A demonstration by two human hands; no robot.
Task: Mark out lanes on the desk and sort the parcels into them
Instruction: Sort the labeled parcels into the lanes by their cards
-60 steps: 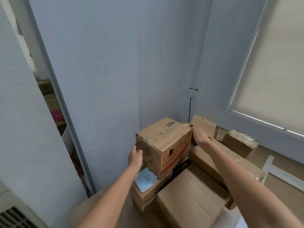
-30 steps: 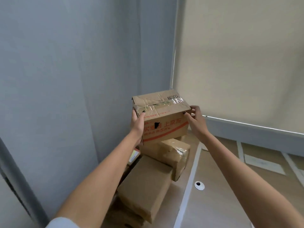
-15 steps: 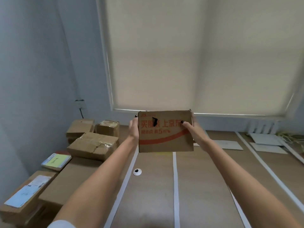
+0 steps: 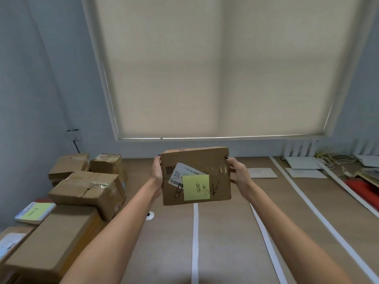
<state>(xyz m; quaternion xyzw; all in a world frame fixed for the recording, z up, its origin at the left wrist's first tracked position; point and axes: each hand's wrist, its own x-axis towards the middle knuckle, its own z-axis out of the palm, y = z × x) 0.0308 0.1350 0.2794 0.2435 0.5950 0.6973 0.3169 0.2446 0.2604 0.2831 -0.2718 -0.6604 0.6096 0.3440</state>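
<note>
We hold a brown cardboard parcel [image 4: 213, 160] up above the taped wooden desk [image 4: 231, 232].

Both our arms reach forward, our left hand [image 4: 156, 171] and right hand [image 4: 238, 173] gripping its side edges, fingers curled round the corners. The face turned to us carries a white barcoded shipping label [image 4: 180, 173], a yellow sticky note [image 4: 196, 187] with handwriting we cannot read, and black marker strokes. It hangs over the white tape strips [image 4: 195, 238] marking the lanes.
</note>
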